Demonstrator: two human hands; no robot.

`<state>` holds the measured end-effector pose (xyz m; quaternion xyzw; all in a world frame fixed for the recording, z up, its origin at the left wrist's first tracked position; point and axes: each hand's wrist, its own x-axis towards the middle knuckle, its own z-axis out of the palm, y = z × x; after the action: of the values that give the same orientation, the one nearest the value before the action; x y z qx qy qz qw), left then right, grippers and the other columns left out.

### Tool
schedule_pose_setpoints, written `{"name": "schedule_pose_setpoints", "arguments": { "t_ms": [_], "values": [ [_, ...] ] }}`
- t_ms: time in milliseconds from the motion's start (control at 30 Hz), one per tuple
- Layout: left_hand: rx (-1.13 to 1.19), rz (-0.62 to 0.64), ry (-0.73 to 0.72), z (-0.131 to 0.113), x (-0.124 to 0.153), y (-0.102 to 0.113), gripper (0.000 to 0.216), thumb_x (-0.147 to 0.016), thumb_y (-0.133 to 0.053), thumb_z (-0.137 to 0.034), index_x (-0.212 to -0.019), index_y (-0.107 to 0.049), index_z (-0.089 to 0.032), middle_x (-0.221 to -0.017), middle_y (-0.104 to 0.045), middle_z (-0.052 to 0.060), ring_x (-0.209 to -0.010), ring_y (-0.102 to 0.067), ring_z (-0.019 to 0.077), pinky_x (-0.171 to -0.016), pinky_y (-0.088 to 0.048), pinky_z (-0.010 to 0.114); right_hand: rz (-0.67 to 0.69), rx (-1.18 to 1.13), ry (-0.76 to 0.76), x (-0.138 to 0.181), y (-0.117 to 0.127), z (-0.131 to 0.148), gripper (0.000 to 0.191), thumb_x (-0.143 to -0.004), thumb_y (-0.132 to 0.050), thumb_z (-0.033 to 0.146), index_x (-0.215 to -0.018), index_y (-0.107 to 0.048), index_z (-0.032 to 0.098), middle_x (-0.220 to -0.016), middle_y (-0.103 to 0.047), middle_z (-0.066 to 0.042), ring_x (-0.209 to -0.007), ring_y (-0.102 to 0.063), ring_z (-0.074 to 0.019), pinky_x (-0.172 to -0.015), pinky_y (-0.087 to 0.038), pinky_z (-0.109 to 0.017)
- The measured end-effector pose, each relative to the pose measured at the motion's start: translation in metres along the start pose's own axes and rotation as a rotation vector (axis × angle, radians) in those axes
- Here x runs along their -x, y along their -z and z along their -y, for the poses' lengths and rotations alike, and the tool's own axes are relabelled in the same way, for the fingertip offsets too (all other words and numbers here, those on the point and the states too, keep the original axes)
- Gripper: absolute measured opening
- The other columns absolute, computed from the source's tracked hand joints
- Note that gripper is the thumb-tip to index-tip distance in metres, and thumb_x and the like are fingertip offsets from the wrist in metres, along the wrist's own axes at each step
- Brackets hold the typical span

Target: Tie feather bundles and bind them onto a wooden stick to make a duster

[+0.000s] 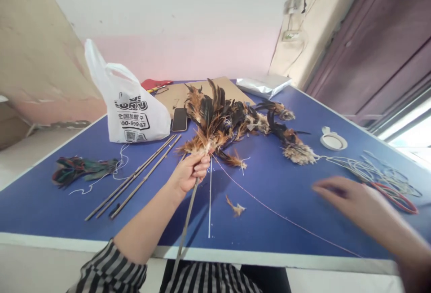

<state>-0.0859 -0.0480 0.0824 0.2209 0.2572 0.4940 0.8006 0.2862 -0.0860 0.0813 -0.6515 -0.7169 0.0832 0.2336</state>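
Note:
My left hand point(189, 170) is closed round a thin stick point(186, 223) with a bunch of brown and black feathers point(208, 120) bound at its top. A thin string point(279, 214) runs from the bunch across the blue table point(67, 203) toward the lower right. My right hand point(350, 198) hovers low over the table at the right, blurred by motion, fingers stretched toward the left; nothing shows in it. A small loose feather point(235, 206) lies between the two hands. More strung feathers point(289, 140) trail to the right of the bunch.
Three bare sticks point(134, 178) lie left of my left hand. A white plastic bag point(129, 108), a phone point(179, 119), cardboard point(188, 91) and a silver pouch point(262, 85) sit at the back. Green feathers point(79, 169) lie far left; a tape roll point(333, 140) and coiled cords point(384, 178) at right.

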Motion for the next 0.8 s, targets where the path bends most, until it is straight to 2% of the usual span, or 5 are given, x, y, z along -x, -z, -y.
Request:
{"name": "schedule_pose_setpoints", "arguments": {
  "t_ms": [100,233,467,633,800],
  "values": [
    [-0.027,0.000,-0.064,0.009,-0.006,0.005,0.017,-0.082,-0.052,-0.015,-0.097,-0.056,-0.009,-0.064,-0.037,-0.004,-0.040,-0.029,-0.0020,-0.031,-0.021,0.005,0.182,0.002,0.140,-0.039,-0.045,0.063,0.019,-0.078,-0.051,0.031,-0.078,-0.068,0.022,-0.086,-0.066,-0.007,-0.079,-0.060,-0.0202,-0.073,-0.044,-0.031],
    [-0.061,-0.035,-0.083,0.012,-0.007,0.012,0.019,-0.081,-0.054,-0.016,-0.098,-0.057,-0.008,-0.063,-0.038,-0.004,-0.040,-0.028,-0.0024,-0.031,-0.021,0.006,0.221,0.164,0.142,-0.080,-0.097,0.125,0.022,-0.080,-0.048,0.026,-0.082,-0.067,0.017,-0.086,-0.065,-0.011,-0.081,-0.061,-0.0231,-0.070,-0.044,-0.032],
    [-0.159,-0.082,-0.122,0.016,-0.009,0.016,0.022,-0.078,-0.060,-0.021,-0.095,-0.059,-0.008,-0.062,-0.040,-0.004,-0.040,-0.028,-0.0027,-0.031,-0.019,0.006,0.295,0.207,-0.007,-0.094,-0.123,0.110,0.016,-0.073,-0.051,0.017,-0.075,-0.067,0.012,-0.079,-0.066,-0.015,-0.076,-0.062,-0.0246,-0.064,-0.043,-0.031],
    [-0.207,-0.124,-0.158,0.017,-0.009,0.014,0.026,-0.072,-0.065,-0.024,-0.092,-0.060,-0.008,-0.069,-0.047,-0.002,-0.041,-0.030,-0.0031,-0.031,-0.018,0.007,0.371,-0.642,-0.183,-0.090,-0.115,0.106,0.017,-0.070,-0.059,0.032,-0.070,-0.059,0.016,-0.054,-0.057,-0.001,-0.044,-0.048,-0.0104,-0.042,-0.035,-0.021],
    [-0.259,-0.153,-0.193,0.018,-0.007,0.012,0.031,-0.070,-0.068,-0.029,-0.092,-0.061,-0.009,-0.076,-0.052,0.001,-0.044,-0.034,-0.0024,-0.030,-0.018,0.007,0.442,-1.320,-0.234,-0.077,-0.103,0.146,0.025,-0.062,-0.068,0.036,-0.068,-0.055,0.016,-0.056,-0.055,0.001,-0.040,-0.041,-0.0064,-0.036,-0.028,-0.019]
  ]
}}
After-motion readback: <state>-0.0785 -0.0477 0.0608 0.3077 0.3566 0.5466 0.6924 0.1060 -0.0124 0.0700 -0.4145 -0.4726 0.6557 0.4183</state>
